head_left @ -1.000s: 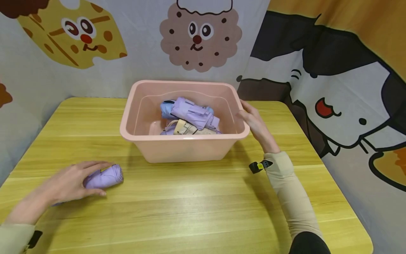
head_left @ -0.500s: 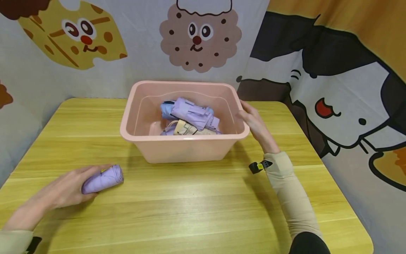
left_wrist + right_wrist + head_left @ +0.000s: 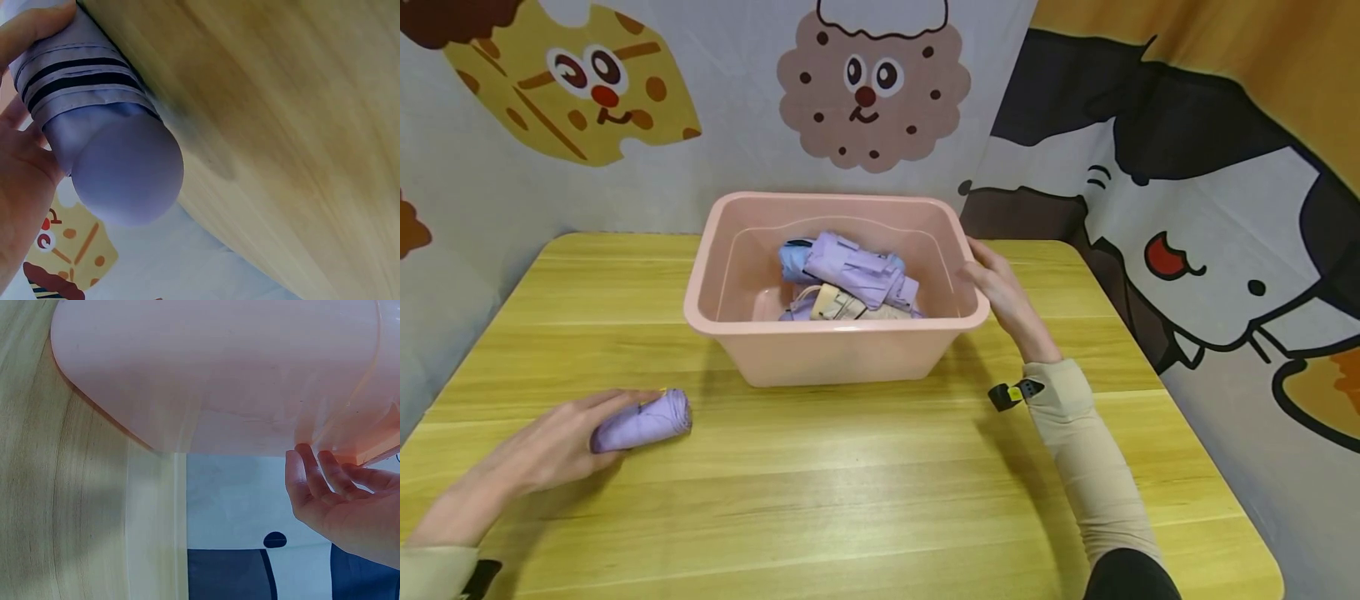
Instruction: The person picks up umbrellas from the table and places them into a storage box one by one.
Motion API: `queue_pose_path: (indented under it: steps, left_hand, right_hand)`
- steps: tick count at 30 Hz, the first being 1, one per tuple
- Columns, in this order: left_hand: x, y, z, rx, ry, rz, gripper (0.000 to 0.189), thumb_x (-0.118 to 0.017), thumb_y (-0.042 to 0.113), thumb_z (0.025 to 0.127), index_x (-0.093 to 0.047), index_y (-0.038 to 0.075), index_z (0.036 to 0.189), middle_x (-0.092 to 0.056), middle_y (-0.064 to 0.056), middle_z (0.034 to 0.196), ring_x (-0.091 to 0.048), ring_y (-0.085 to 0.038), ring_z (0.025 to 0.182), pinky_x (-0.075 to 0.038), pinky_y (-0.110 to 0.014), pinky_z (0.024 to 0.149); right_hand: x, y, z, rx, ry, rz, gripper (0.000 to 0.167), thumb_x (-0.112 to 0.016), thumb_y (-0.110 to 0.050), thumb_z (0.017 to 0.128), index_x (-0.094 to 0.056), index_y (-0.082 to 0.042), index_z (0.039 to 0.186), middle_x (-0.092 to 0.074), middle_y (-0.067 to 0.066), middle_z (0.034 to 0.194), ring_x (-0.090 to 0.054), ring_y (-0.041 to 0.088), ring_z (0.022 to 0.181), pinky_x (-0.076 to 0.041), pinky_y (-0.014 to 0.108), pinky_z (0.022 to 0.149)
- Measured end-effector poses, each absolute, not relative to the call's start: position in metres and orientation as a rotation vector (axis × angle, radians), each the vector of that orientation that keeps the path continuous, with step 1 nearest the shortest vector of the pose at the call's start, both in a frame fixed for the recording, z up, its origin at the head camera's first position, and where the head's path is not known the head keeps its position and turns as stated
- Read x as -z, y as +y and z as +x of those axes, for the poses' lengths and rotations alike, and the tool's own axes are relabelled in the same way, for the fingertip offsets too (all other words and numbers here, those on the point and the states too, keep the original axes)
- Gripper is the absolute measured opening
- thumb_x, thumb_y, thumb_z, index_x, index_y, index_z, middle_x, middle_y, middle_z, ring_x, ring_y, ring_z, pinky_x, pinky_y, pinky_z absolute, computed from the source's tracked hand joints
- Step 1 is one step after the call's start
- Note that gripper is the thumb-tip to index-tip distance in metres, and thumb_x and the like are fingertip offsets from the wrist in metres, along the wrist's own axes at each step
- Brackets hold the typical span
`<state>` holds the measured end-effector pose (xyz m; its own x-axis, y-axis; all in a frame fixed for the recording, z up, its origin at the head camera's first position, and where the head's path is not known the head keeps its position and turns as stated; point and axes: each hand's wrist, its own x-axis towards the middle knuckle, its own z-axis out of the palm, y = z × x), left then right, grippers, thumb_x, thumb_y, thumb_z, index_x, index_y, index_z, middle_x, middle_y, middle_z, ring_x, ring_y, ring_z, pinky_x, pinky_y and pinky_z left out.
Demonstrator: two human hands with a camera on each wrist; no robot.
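Observation:
My left hand (image 3: 561,442) grips a folded lavender umbrella (image 3: 646,421) low over the left side of the table. In the left wrist view the umbrella (image 3: 84,81) shows dark stripes and a rounded end cap, with the thumb (image 3: 37,28) lying across its cloth. At the right end of a pink plastic bin (image 3: 835,354), my right hand (image 3: 1003,296) holds the rim. The right wrist view shows the fingers (image 3: 331,478) of that hand up against the bin's outer wall below the rim.
Inside the bin lie several folded umbrellas: a lavender one (image 3: 857,268) on top, a blue one (image 3: 795,260) behind and a cream one (image 3: 838,302) in front. The wooden table (image 3: 865,483) meets a cartoon-printed curtain (image 3: 737,100) at the back.
My left hand has moved from lying over the lavender umbrella to gripping it around its side, the thumb now tucked beneath. The right hand and the bin have stayed put.

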<state>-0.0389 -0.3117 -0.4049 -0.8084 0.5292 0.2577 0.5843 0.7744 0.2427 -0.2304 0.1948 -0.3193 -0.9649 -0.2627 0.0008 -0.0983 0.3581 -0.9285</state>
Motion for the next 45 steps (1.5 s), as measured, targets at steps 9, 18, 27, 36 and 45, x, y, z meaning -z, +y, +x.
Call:
queue_pose_path:
  steps: [9,18,27,36,45]
  left_hand:
    - [0.406,-0.319,-0.045,0.443,-2.663,-0.908,0.085,-0.090,0.008,0.049,-0.059,0.015,0.127,-0.067,-0.013,0.114,-0.065,-0.030,0.095,-0.042,-0.005,0.093]
    - [0.383,-0.325,-0.054,0.395,-2.594,-0.897,0.076,-0.082,0.008,0.054,-0.060,0.014,0.126,-0.063,-0.017,0.115,-0.065,-0.033,0.087,-0.057,-0.031,0.064]
    - [0.353,-0.331,-0.065,0.331,-2.470,-0.856,0.068,-0.025,0.063,0.090,-0.063,0.017,0.123,-0.062,0.002,0.122,-0.050,0.008,0.110,-0.040,-0.007,0.066]
    - [0.322,-0.328,-0.071,0.246,-2.415,-0.844,0.066,-0.025,0.062,0.092,-0.064,0.020,0.124,-0.059,0.005,0.131,-0.055,-0.007,0.091,-0.048,-0.024,0.053]
    - [0.298,-0.314,-0.082,0.171,-2.361,-0.907,0.064,-0.023,0.056,0.096,-0.064,0.016,0.123,-0.063,-0.011,0.125,-0.058,-0.024,0.087,-0.046,-0.033,0.056]
  right_hand:
    - [0.320,0.195,-0.231,1.672,2.461,-0.332,0.061,-0.047,-0.016,0.094,-0.026,-0.009,0.151,-0.032,0.013,0.154,-0.038,0.031,0.137,-0.034,0.049,0.113]
    - [0.320,0.195,-0.231,1.673,2.461,-0.327,0.062,-0.047,-0.015,0.093,-0.026,-0.009,0.151,-0.032,0.014,0.154,-0.038,0.031,0.137,-0.034,0.049,0.113]
    - [0.321,0.195,-0.231,1.666,2.469,-0.336,0.061,-0.046,-0.016,0.093,-0.026,-0.010,0.151,-0.032,0.014,0.154,-0.038,0.031,0.137,-0.034,0.050,0.112]
    - [0.321,0.195,-0.231,1.663,2.469,-0.325,0.062,-0.047,-0.017,0.093,-0.026,-0.010,0.151,-0.032,0.013,0.154,-0.038,0.031,0.137,-0.033,0.050,0.113]
    - [0.321,0.196,-0.231,1.659,2.477,-0.322,0.063,-0.047,-0.017,0.092,-0.026,-0.010,0.151,-0.032,0.014,0.154,-0.036,0.031,0.138,-0.033,0.050,0.113]
